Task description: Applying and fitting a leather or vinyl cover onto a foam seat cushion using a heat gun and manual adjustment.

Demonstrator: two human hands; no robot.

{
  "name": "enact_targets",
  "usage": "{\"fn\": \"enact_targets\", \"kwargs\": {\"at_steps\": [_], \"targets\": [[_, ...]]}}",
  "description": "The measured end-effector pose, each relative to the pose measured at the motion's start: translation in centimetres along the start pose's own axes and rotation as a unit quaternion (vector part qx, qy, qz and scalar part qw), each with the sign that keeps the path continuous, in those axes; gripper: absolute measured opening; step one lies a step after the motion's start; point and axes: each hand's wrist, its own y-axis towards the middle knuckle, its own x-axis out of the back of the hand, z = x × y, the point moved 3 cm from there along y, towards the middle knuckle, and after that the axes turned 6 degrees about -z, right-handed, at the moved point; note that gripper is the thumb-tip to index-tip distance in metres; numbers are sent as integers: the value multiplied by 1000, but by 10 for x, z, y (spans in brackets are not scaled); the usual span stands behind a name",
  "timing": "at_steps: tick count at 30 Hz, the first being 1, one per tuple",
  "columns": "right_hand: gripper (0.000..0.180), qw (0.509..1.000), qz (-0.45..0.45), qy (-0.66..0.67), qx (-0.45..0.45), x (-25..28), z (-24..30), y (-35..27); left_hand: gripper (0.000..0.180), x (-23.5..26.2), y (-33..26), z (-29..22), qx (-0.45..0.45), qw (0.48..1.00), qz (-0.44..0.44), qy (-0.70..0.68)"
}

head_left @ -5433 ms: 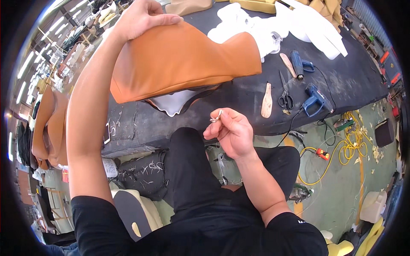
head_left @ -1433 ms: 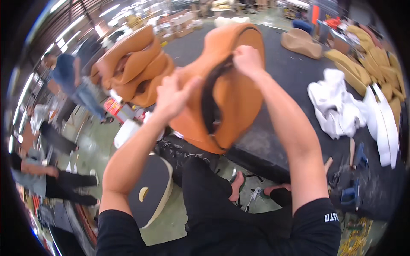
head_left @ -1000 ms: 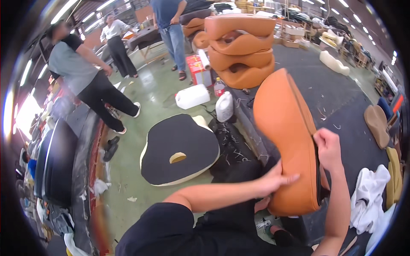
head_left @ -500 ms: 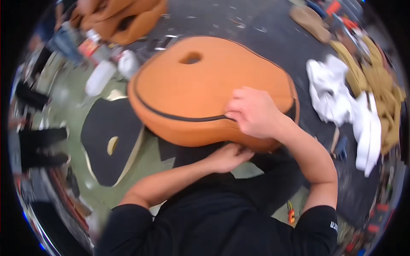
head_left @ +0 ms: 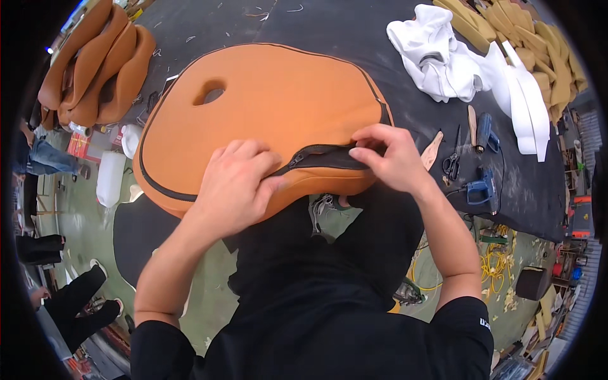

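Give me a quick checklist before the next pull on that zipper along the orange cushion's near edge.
1. Left hand pressing the orange cushion beside the zipper: ok.
2. Right hand fingers pinching the cover at the zipper opening: ok.
3. Zipper fully closed: not ok, a dark gap shows.
4. Slider gripped: cannot tell.
5. Cushion supported on the black table: ok.
6. Scissors clear of both hands: ok.
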Motion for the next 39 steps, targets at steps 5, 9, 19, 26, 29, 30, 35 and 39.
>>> {"fn": "enact_targets", "kwargs": {"at_steps": [5,9,19,26,29,30,35,39], "targets": [[23,962,-24,-156,221,-19,41,20,25,-6,30,-11,-17,998,40,35],[14,912,47,-244,325,-37,51,45,13,-25,27,-3,17,999,-14,-33],[10,890,194,-278,304,-21,71,39,9,-26,25,9,39,986,-32,-161],[19,932,277,-214,93,-58,94,54,15,-27,12,10,78,982,-130,-115],[20,929,301,-193,92,-63,98,59,31,-25,0,-9,7,997,-78,24],[20,920,312,-224,82,-64,101,61,31,-28,-4,-11,8,997,-80,17],[25,883,350,-301,87,-73,122,54,38,-32,-12,-13,-7,990,-104,93],[28,884,365,-275,95,-74,112,56,44,-38,-14,-9,-12,991,-106,82]]}}
